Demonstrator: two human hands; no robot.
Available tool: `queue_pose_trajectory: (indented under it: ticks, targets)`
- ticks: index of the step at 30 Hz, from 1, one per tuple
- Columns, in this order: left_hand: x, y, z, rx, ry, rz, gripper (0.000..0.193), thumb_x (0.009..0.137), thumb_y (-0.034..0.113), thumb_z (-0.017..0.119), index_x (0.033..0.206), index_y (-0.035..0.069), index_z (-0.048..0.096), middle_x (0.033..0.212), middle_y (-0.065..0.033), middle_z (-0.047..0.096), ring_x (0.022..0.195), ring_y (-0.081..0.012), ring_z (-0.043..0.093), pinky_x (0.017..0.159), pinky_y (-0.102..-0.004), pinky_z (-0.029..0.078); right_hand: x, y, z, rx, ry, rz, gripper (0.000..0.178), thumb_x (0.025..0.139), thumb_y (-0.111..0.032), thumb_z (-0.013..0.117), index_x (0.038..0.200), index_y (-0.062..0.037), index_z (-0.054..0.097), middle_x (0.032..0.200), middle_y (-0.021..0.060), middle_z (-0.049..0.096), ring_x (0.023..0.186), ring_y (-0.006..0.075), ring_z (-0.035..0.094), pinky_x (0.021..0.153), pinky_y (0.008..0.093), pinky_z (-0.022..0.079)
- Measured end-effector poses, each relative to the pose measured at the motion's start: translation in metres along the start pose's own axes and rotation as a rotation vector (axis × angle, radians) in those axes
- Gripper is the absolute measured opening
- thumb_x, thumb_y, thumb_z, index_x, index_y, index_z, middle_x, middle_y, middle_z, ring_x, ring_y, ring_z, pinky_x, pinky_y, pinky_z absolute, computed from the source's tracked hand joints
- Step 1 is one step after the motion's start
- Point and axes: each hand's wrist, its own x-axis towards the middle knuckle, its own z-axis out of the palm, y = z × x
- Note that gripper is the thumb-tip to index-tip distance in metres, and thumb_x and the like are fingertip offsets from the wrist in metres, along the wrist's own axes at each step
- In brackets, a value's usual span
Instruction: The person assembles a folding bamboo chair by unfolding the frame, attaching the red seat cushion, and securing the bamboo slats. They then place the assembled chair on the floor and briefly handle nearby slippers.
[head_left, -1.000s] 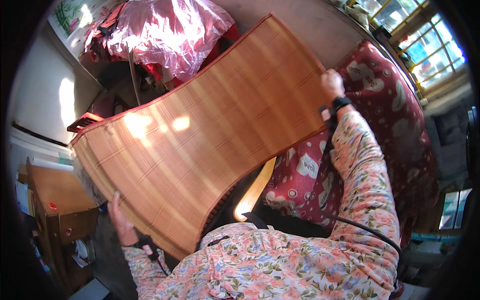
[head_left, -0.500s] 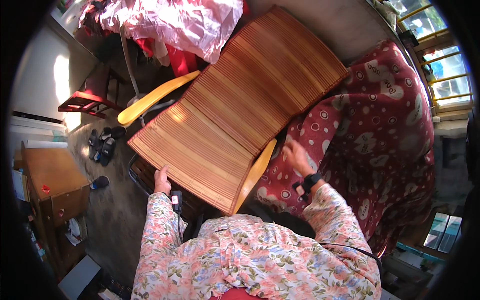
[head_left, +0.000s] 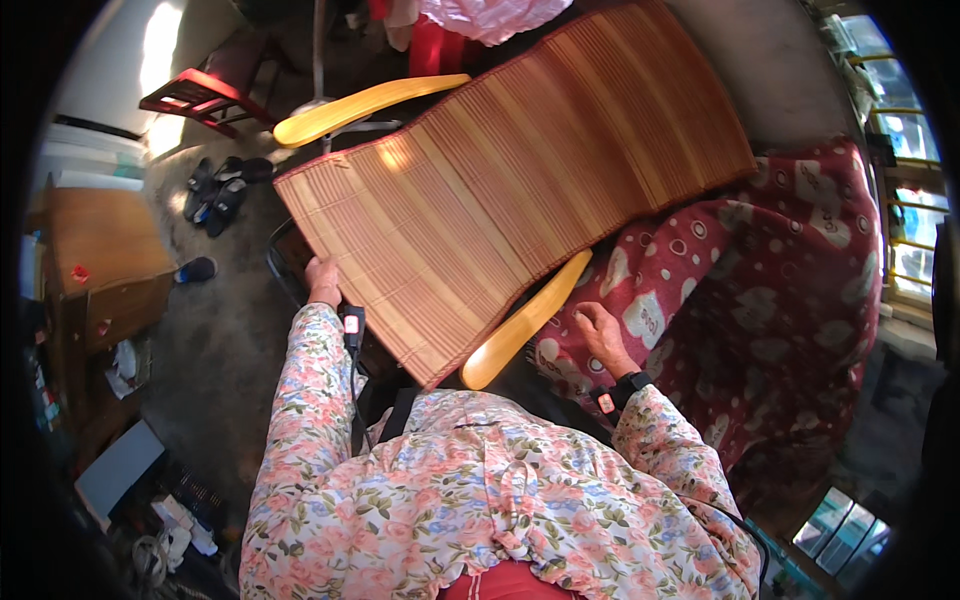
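A brown bamboo mat (head_left: 470, 215) drapes along a reclining chair, its upper part raised toward the wall. My left hand (head_left: 322, 282) grips the mat's near left edge, with some fingers hidden beneath it. Yellow wooden armrests flank the mat: the left armrest (head_left: 370, 108) and the right armrest (head_left: 525, 325). My right hand (head_left: 603, 338) hovers just right of the right armrest, before the dark red patterned blanket (head_left: 720, 280). Its fingers are curled in; anything between them is too small to make out.
Black shoes (head_left: 222, 190) lie on the floor at left, near a red wooden stool (head_left: 205, 98). A wooden cabinet (head_left: 108, 235) stands at the far left, with a grey box (head_left: 120, 470) nearer me. Pink cloth (head_left: 490, 18) hangs behind the chair; a barred window (head_left: 905, 150) is at right.
My view has turned, so the mat sits higher and further right. My left hand stays at the mat's edge. My right hand's fingers, reaching and blurred before, are now curled beside the armrest.
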Motion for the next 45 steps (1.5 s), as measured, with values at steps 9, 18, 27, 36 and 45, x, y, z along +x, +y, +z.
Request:
queue_pose_trajectory:
  ticks: [9,18,27,36,45]
  targets:
    - [0.007,-0.018,-0.069,0.066,0.131,-0.286,0.016,0.075,0.025,0.059,0.084,0.012,0.059,0.063,0.0003,0.042,0.055,-0.0133,0.04,0.051,-0.0375,0.033,-0.026,-0.025,0.047,-0.279,-0.134,0.052,0.031,0.081,-0.026,0.054,0.101,-0.0016,0.054,0.093,0.0173,0.061,0.091,0.0301,0.057,0.079,0.036,0.044]
    - [-0.053,-0.089,-0.242,-0.078,0.12,-0.295,0.03,0.079,0.033,0.059,0.1,0.013,0.053,0.085,0.0,0.052,0.074,-0.0135,0.05,0.062,-0.0304,0.041,-0.028,-0.103,0.151,-0.579,-0.165,-0.348,0.037,0.077,-0.024,0.057,0.109,-0.0063,0.05,0.102,0.0151,0.053,0.098,0.0317,0.05,0.081,0.0399,0.042]
    - [-0.127,-0.159,-0.374,-0.064,0.276,-0.51,0.026,0.081,0.031,0.056,0.101,0.016,0.05,0.086,-0.001,0.055,0.071,-0.0144,0.054,0.058,-0.0311,0.042,0.008,-0.161,0.297,-0.9,-0.173,-0.422,0.058,0.077,-0.033,0.056,0.125,-0.0101,0.033,0.117,0.0154,0.044,0.105,0.0325,0.047,0.083,0.0498,0.039]
    - [-0.124,-0.15,-0.369,-0.075,0.205,-0.489,0.036,0.082,0.033,0.055,0.111,0.013,0.046,0.1,-0.0066,0.057,0.082,-0.0183,0.057,0.07,-0.035,0.044,0.061,-0.115,0.298,-0.286,-0.396,-0.18,0.033,0.077,-0.018,0.049,0.107,-0.0043,0.052,0.084,0.0194,0.059,0.083,0.0344,0.057,0.073,0.0413,0.046]
    - [-0.095,-0.082,-0.326,-0.175,0.063,-0.295,0.034,0.08,0.03,0.057,0.107,0.01,0.049,0.091,-0.0039,0.058,0.076,-0.0136,0.057,0.063,-0.0273,0.044,0.039,-0.136,0.324,-0.357,-0.829,-0.234,0.044,0.083,-0.03,0.048,0.113,0.0013,0.05,0.103,0.0236,0.057,0.1,0.0342,0.053,0.087,0.0378,0.041]
